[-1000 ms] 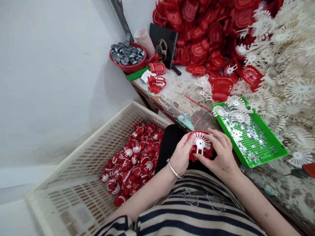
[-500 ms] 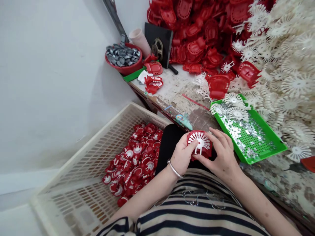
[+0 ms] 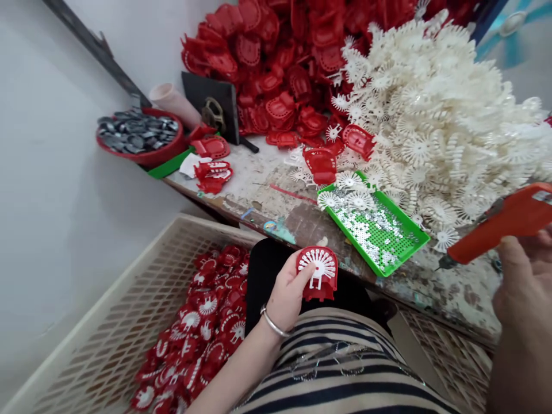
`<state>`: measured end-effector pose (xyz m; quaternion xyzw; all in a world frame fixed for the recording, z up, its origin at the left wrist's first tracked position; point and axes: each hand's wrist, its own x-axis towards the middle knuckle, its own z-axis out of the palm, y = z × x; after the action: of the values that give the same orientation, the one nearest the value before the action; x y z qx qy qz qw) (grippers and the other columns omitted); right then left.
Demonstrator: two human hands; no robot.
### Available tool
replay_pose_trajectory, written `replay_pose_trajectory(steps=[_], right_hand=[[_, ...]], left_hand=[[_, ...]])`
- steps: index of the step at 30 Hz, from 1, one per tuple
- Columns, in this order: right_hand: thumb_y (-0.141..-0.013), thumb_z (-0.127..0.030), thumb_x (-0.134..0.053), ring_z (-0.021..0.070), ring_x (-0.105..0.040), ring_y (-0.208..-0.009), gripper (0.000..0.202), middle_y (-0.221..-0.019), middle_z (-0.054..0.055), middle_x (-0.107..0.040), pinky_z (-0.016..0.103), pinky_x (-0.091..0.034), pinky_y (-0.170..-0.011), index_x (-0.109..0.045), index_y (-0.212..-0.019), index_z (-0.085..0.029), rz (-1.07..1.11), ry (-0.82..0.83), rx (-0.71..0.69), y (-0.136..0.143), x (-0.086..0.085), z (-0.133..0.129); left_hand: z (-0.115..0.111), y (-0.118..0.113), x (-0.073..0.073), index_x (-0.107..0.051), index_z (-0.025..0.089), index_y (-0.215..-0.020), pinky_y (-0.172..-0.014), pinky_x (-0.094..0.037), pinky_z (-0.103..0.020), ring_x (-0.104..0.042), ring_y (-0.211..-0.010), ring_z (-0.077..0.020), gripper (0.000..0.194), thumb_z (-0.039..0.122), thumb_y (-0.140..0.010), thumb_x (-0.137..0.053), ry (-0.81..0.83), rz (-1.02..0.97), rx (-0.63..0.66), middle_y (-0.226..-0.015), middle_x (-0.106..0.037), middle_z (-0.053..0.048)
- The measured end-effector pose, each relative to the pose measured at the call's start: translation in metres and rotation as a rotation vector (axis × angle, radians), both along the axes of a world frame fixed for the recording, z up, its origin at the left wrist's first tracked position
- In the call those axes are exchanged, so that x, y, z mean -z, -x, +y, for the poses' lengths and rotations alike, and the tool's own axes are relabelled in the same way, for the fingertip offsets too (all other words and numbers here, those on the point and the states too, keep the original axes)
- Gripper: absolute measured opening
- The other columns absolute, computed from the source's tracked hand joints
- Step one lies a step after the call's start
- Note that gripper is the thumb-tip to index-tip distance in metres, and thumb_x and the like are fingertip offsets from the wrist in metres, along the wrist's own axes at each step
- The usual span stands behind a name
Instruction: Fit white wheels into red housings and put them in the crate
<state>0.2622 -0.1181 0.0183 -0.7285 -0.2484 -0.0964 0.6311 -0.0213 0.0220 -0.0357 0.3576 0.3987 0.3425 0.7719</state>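
My left hand (image 3: 283, 296) pinches a red plastic shell (image 3: 328, 288) above my lap, with the thumb pressed on the white fan-shaped toothed piece (image 3: 321, 268) lying in it. The piece's many arms spread along the shell's curved edge. At the far right, my right hand (image 3: 520, 287) is closed around an orange electric screwdriver (image 3: 491, 233). Its thumb lies along the underside of the body, and its other fingers are partly hidden. The dark tip of the screwdriver points left and down over the worktable. A green tray (image 3: 403, 253) of small shiny metal pieces stands between the hands.
Behind the tray rise heaps of white fan pieces (image 3: 431, 109) and red shells (image 3: 280, 63). A red bowl (image 3: 142, 152) of grey metallic parts stands at the left of the worktable (image 3: 259, 184). Below, a white plastic crate (image 3: 81, 339) holds red-and-white assemblies (image 3: 202, 322).
My right hand has left the red shell and moved right to the orange screwdriver, closing on it. My left hand still holds the shell. The view has swung right.
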Motion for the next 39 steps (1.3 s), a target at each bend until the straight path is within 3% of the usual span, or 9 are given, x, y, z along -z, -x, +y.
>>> replay_pose_trajectory(steps=[3, 8, 13, 16, 22, 28, 34, 39], right_hand=[[-0.055, -0.056, -0.079, 0.0225, -0.061, -0.084, 0.046, -0.096, 0.008, -0.063, 0.045, -0.045, -0.084, -0.061, -0.086, -0.028, 0.159, -0.145, -0.130, -0.008, 0.006, 0.022], [-0.051, -0.045, -0.081, 0.0153, -0.050, -0.058, 0.044, -0.072, 0.001, -0.058, 0.034, -0.042, -0.058, -0.059, -0.082, -0.023, 0.211, 0.042, -0.045, 0.004, 0.008, 0.042], [-0.054, -0.042, -0.082, 0.0143, -0.053, -0.055, 0.045, -0.068, 0.000, -0.060, 0.031, -0.045, -0.055, -0.066, -0.089, -0.019, 0.197, 0.132, -0.065, 0.010, 0.006, 0.050], [-0.057, -0.039, -0.082, 0.0122, -0.052, -0.052, 0.035, -0.063, -0.001, -0.059, 0.027, -0.045, -0.052, -0.064, -0.077, -0.017, 0.181, 0.147, -0.085, 0.008, 0.005, 0.053], [-0.057, -0.037, -0.084, 0.0147, -0.059, -0.055, 0.032, -0.070, 0.002, -0.065, 0.028, -0.051, -0.051, -0.062, -0.070, -0.017, 0.281, 0.053, -0.282, 0.002, 0.004, 0.059], [-0.057, -0.031, -0.085, 0.0117, -0.050, -0.039, 0.030, -0.049, -0.001, -0.056, 0.025, -0.042, -0.039, -0.060, -0.067, -0.018, 0.339, 0.028, -0.239, 0.005, -0.014, 0.064], [-0.066, -0.028, -0.079, 0.0122, -0.048, -0.037, 0.023, -0.046, -0.004, -0.053, 0.027, -0.042, -0.039, -0.060, -0.074, -0.019, 0.299, -0.161, -0.621, 0.028, -0.043, 0.093], [-0.068, -0.038, -0.080, 0.0115, -0.051, -0.042, 0.029, -0.049, -0.005, -0.055, 0.026, -0.044, -0.042, -0.059, -0.076, -0.020, 0.294, -0.095, -0.688, 0.039, -0.031, 0.135]], left_hand=[[-0.002, -0.002, -0.001, -0.063, 0.016, -0.109, -0.074, -0.054, -0.027, -0.067, -0.077, -0.0146, 0.038, 0.032, -0.076, -0.072, -0.007, 0.030, 0.026, -0.095, -0.073, -0.004], [-0.004, -0.003, -0.001, -0.063, 0.016, -0.107, -0.070, -0.054, -0.025, -0.065, -0.073, -0.0131, 0.037, 0.033, -0.075, -0.073, 0.002, 0.064, 0.055, -0.090, -0.072, -0.003], [-0.005, -0.004, 0.000, -0.063, 0.016, -0.107, -0.064, -0.054, -0.023, -0.065, -0.070, -0.0128, 0.039, 0.033, -0.074, -0.074, 0.028, 0.087, 0.117, -0.091, -0.072, -0.003], [-0.005, -0.006, 0.001, -0.063, 0.016, -0.107, -0.067, -0.054, -0.023, -0.065, -0.072, -0.0131, 0.039, 0.033, -0.074, -0.074, 0.018, 0.088, 0.138, -0.091, -0.072, -0.004], [-0.007, -0.007, 0.005, -0.064, 0.017, -0.107, -0.070, -0.053, -0.024, -0.065, -0.076, -0.0147, 0.038, 0.034, -0.074, -0.074, 0.022, 0.093, 0.175, -0.094, -0.073, -0.004], [-0.007, -0.006, 0.004, -0.063, 0.018, -0.108, -0.072, -0.054, -0.027, -0.066, -0.074, -0.0152, 0.039, 0.034, -0.074, -0.074, 0.047, 0.092, 0.179, -0.092, -0.073, -0.004], [-0.007, -0.006, 0.006, -0.060, 0.018, -0.117, -0.077, -0.054, -0.029, -0.067, -0.081, -0.0169, 0.049, 0.035, -0.074, -0.074, 0.041, 0.111, 0.154, -0.101, -0.072, -0.006], [-0.007, -0.001, 0.010, -0.061, 0.019, -0.115, -0.080, -0.054, -0.030, -0.067, -0.087, -0.0193, 0.041, 0.036, -0.079, -0.070, -0.008, 0.139, 0.225, -0.103, -0.073, -0.007]])
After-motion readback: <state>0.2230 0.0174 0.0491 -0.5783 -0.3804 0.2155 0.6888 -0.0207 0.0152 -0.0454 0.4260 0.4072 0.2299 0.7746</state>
